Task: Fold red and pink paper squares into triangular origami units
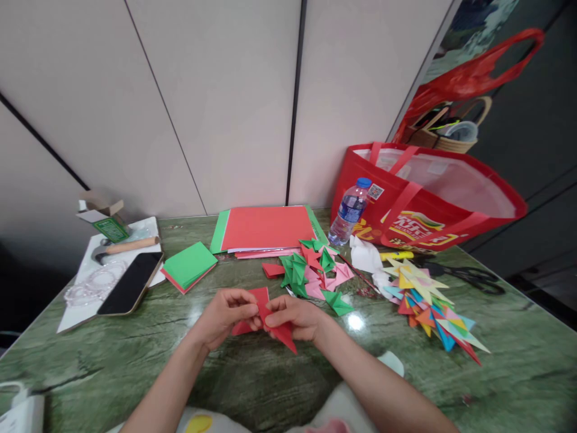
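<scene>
A folded piece of red paper (285,338) is pinched between both hands above the near middle of the table. My left hand (234,314) closes its thumb and fingers on the paper's left side. On the right side, my right hand (293,316) grips it with the thumb on top, and a pointed flap sticks out below. Another flat red piece (260,294) shows behind the hands, partly covered by them. Just beyond lies a heap of folded green, red and pink paper pieces (311,270). Left of it rests a stack of green paper squares (190,264).
Large red and green sheets (270,227) lie against the wall. A water bottle (350,210) stands before a red shopping bag (428,198). Colourful paper points (433,307) and black scissors (473,276) lie right; a phone (132,284) and wooden-handled tool (133,244) lie left.
</scene>
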The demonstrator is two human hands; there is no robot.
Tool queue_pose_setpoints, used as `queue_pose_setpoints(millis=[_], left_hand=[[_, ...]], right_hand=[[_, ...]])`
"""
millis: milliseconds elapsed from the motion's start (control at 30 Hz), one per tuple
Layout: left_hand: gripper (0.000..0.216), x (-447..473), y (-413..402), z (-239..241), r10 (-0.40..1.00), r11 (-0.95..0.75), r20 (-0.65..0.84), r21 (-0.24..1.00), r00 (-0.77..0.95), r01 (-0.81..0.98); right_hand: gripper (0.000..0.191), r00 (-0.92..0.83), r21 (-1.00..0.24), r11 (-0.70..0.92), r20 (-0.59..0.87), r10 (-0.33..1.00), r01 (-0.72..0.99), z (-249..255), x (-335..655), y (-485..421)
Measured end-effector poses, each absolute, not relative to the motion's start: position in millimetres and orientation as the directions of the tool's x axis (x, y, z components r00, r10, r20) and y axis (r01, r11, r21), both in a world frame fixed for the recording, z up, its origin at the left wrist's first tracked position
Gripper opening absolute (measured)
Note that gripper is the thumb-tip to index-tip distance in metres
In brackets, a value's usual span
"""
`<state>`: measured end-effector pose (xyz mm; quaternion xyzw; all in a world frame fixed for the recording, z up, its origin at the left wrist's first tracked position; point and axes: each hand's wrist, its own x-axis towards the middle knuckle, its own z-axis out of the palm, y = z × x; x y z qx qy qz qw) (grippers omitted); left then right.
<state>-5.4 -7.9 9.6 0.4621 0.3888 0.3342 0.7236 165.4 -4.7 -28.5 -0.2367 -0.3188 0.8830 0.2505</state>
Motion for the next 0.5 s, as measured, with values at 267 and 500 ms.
queue_pose_setpoints(millis=[267, 500], left_hand=[[0.016, -6.1, -9.2, 11.2, 0.847, 0.302, -0.232, 0.951, 0.479, -0.073], [0.015, -5.3, -10.3, 14.1, 0.855, 0.294, -0.233, 0.954, 0.464, -0.063]], right_hand=[[0.022, -0.766, -0.677, -0.686, -0.284, 0.577, -0.266, -27.0, 166.1, -4.2], [0.022, -0.749, -0.678, -0.685, -0.3, 0.59, -0.267, -26.1, 165.8, -4.3]])
